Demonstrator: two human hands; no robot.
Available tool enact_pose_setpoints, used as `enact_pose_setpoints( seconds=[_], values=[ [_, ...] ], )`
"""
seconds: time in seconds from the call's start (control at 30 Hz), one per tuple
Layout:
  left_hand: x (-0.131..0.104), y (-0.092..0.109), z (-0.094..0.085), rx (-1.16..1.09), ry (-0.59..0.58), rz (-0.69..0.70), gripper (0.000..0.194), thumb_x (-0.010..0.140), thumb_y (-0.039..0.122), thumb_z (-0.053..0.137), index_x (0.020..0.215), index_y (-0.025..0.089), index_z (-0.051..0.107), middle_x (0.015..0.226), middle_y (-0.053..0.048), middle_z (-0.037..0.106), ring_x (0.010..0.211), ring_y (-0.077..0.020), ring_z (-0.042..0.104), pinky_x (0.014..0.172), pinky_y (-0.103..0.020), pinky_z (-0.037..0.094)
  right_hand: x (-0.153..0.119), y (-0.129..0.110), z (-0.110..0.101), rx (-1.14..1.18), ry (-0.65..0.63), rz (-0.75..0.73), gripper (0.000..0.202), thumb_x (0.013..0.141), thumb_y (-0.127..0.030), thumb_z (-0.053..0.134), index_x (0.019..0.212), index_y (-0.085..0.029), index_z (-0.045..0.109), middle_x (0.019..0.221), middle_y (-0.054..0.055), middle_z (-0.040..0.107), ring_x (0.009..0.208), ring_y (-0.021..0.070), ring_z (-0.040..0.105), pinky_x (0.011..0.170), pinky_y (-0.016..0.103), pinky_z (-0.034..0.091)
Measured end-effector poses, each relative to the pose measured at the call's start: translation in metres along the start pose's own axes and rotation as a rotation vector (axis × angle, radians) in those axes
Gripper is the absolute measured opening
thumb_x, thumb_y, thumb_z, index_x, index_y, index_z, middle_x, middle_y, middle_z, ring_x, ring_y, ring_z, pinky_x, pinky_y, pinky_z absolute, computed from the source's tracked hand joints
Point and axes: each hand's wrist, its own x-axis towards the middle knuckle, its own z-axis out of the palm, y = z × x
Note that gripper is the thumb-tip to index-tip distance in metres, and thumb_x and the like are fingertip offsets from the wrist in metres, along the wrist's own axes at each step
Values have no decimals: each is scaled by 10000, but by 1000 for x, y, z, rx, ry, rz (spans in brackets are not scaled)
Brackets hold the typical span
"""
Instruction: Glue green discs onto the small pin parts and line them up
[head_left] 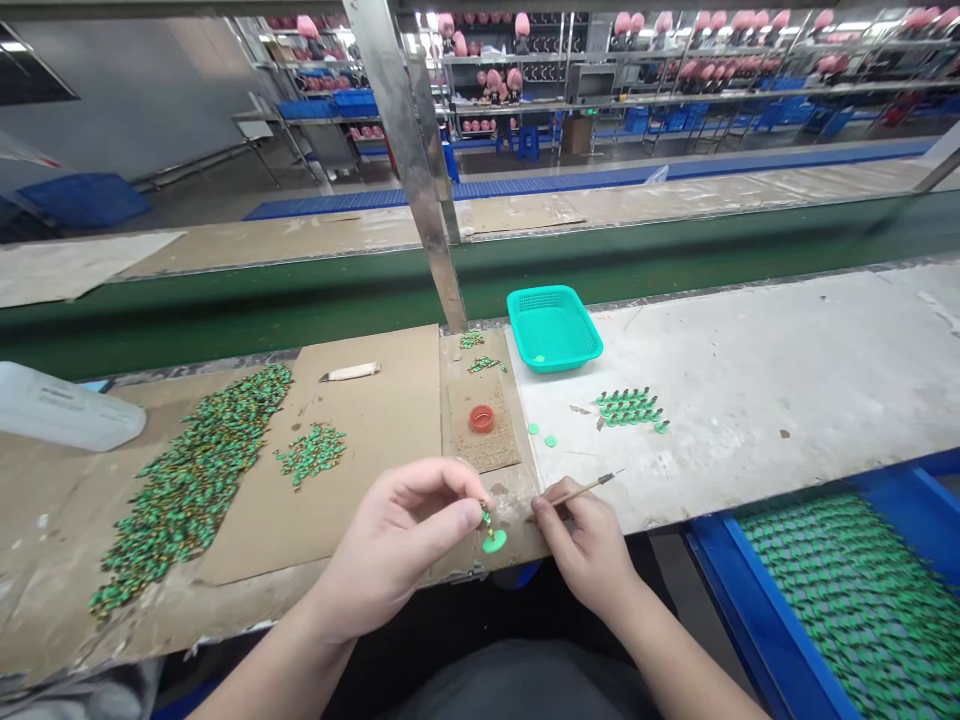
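Note:
Pinched between the thumb and forefinger of my left hand [409,545] is a small green and gold figure [488,520] with a round light-green base [494,541] at its lower end. My right hand [585,540] holds a thin brush [581,490], its tip pointing up and right, away from the figure. A red cap-like cup [481,418] sits on brown board beyond my hands. Two loose green discs [551,441] lie to its right, near rows of based figures [630,406].
A teal basket [555,330] stands at the table's back. Left are a large pile of small figures [195,470], a smaller pile [311,453], a wrapped tool [352,372] and a white bottle [67,408]. A blue crate [739,590] of figures is lower right. A metal post [409,150] rises centrally.

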Motion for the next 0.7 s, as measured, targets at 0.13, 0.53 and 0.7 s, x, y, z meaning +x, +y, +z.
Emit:
enact_pose_setpoints(
  seconds=[0.13,0.53,0.7],
  values=[
    [5,-1,3,111,27,1,345,884,538,952,813,218,847,739,-47,793,661,-131,720,634,-184,588,-1,-3,-2,37,10,-2,304,1142,-275,611,847,-232,670,787,21,720,718,171,729,702,268,539],
    [112,-37,77,822,-104,307,278,939,501,703,880,274,852,850,-22,846,720,-199,747,680,-304,597,-48,-8,-70,-8,172,82,261,1097,-264,669,838,-234,693,802,32,774,766,188,769,775,268,586],
    [169,-52,132,964,-187,464,278,983,442,643,933,296,875,939,-51,751,967,-246,709,899,-387,559,-59,-6,-95,-11,225,132,246,1092,-261,673,847,-236,681,793,18,751,730,177,726,741,272,558]
  ],
)
